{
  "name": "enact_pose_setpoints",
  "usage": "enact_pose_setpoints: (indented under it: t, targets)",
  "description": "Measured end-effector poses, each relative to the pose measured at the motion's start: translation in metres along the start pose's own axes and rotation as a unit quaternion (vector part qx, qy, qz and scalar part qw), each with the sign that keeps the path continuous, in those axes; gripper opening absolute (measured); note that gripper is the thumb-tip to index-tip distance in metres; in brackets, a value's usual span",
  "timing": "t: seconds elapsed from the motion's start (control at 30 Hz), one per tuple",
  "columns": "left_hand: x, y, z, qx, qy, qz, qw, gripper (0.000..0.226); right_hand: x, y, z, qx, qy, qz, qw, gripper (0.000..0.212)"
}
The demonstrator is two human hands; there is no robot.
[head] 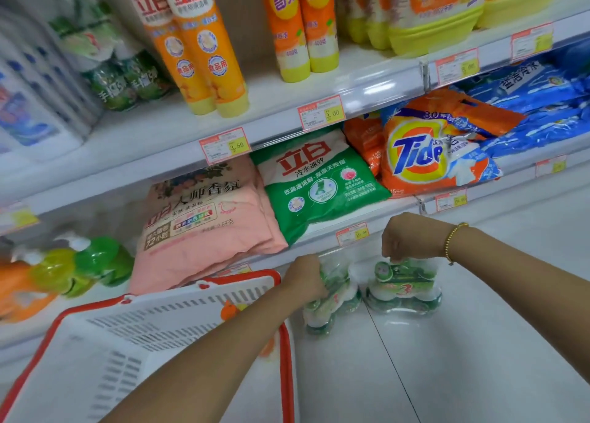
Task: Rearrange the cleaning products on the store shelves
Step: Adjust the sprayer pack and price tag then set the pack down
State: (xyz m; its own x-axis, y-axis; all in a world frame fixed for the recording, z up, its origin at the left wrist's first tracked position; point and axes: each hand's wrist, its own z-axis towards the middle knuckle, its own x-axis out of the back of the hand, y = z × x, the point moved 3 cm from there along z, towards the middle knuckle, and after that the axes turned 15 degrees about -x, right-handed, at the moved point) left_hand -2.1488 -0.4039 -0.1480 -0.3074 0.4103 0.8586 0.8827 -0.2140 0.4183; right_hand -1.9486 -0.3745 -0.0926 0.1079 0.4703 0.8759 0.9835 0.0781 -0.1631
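Note:
My left hand [305, 277] grips the top of a clear plastic pack of green and white bottles [332, 301], which hangs tilted just above the floor. My right hand [407, 237] pinches the top of a second, similar pack [404, 287] that stands upright to the right of the first. Both packs are in front of the lowest shelf edge. A white basket with a red rim [134, 333] sits under my left forearm; an orange item shows at its far corner.
The shelf above holds a pink detergent bag [204, 218], a green bag [316, 183], an orange Tide bag [427, 154] and blue bags [536, 103]. Orange and yellow bottles [198, 49] stand higher up. Pump bottles [76, 263] lie at the left. White floor tiles [479, 358] spread to the right.

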Motion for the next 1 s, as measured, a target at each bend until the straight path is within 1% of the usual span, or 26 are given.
enact_pose_setpoints:
  t: [0.07, 0.13, 0.17, 0.2, 0.23, 0.27, 0.3, 0.33, 0.37, 0.43, 0.47, 0.5, 0.53, 0.57, 0.6, 0.63, 0.67, 0.73, 0.8, 0.87, 0.9, 1.0]
  targets:
    - [0.014, 0.005, -0.009, -0.033, -0.014, 0.001, 0.999, 0.033, 0.006, -0.015, 0.001, 0.017, 0.021, -0.005, 1.0, 0.013]
    - [0.041, 0.008, -0.019, -0.075, -0.009, -0.057, 0.996, 0.03, 0.025, -0.035, -0.004, 0.043, 0.05, -0.002, 0.998, 0.011]
    - [0.061, 0.011, -0.025, -0.095, 0.009, -0.091, 0.991, 0.025, 0.04, -0.048, -0.009, 0.054, 0.072, 0.01, 0.996, 0.011]
    - [0.085, 0.011, -0.033, -0.115, 0.045, -0.111, 0.986, 0.018, 0.058, -0.064, -0.014, 0.072, 0.104, 0.036, 0.991, 0.014]
    - [0.115, 0.011, -0.042, -0.128, 0.099, -0.115, 0.98, 0.017, 0.078, -0.082, -0.021, 0.092, 0.144, 0.073, 0.983, 0.018]
    - [0.147, 0.009, -0.05, -0.134, 0.161, -0.114, 0.971, 0.025, 0.099, -0.102, -0.029, 0.115, 0.191, 0.112, 0.968, 0.021]
    - [0.179, 0.004, -0.062, -0.132, 0.227, -0.126, 0.957, 0.032, 0.118, -0.124, -0.035, 0.137, 0.24, 0.149, 0.949, 0.021]
    - [0.209, -0.004, -0.074, -0.129, 0.292, -0.156, 0.935, 0.035, 0.135, -0.148, -0.04, 0.157, 0.285, 0.18, 0.928, 0.018]
    - [0.237, -0.016, -0.084, -0.128, 0.355, -0.196, 0.905, 0.036, 0.15, -0.173, -0.043, 0.18, 0.319, 0.215, 0.905, 0.014]
    - [0.288, -0.049, -0.096, -0.124, 0.467, -0.259, 0.836, 0.032, 0.174, -0.223, -0.038, 0.228, 0.359, 0.275, 0.862, 0.006]
    - [0.309, -0.07, -0.098, -0.112, 0.506, -0.274, 0.81, 0.027, 0.184, -0.249, -0.032, 0.246, 0.372, 0.286, 0.848, 0.01]
    - [0.327, -0.092, -0.095, -0.096, 0.532, -0.274, 0.795, 0.021, 0.193, -0.273, -0.022, 0.257, 0.378, 0.287, 0.842, 0.018]
    - [0.343, -0.113, -0.088, -0.077, 0.546, -0.265, 0.791, 0.013, 0.201, -0.296, -0.01, 0.257, 0.373, 0.281, 0.846, 0.025]
    - [0.357, -0.132, -0.079, -0.051, 0.552, -0.25, 0.794, 0.011, 0.207, -0.316, 0.005, 0.243, 0.361, 0.267, 0.86, 0.032]
    - [0.37, -0.15, -0.069, -0.026, 0.552, -0.238, 0.799, 0.023, 0.212, -0.334, 0.023, 0.219, 0.347, 0.242, 0.879, 0.035]
    - [0.382, -0.164, -0.059, -0.009, 0.552, -0.221, 0.804, 0.035, 0.214, -0.348, 0.042, 0.189, 0.337, 0.204, 0.9, 0.035]
    - [0.395, -0.175, -0.051, 0.008, 0.552, -0.205, 0.808, 0.042, 0.213, -0.36, 0.061, 0.157, 0.321, 0.156, 0.921, 0.033]
    - [0.413, -0.188, -0.036, 0.016, 0.545, -0.181, 0.819, 0.047, 0.211, -0.374, 0.089, 0.111, 0.296, 0.058, 0.947, 0.029]
    - [0.427, -0.198, -0.02, 0.027, 0.537, -0.165, 0.827, 0.053, 0.213, -0.377, 0.106, 0.104, 0.276, 0.011, 0.955, 0.028]
    - [0.441, -0.208, -0.008, 0.048, 0.553, -0.147, 0.819, 0.068, 0.219, -0.377, 0.112, 0.119, 0.269, -0.021, 0.956, 0.029]
    - [0.446, -0.21, -0.003, 0.047, 0.56, -0.142, 0.815, 0.07, 0.221, -0.375, 0.112, 0.13, 0.262, -0.032, 0.956, 0.031]
    - [0.454, -0.216, 0.01, 0.012, 0.565, -0.186, 0.803, 0.051, 0.22, -0.372, 0.109, 0.14, 0.256, -0.043, 0.955, 0.032]
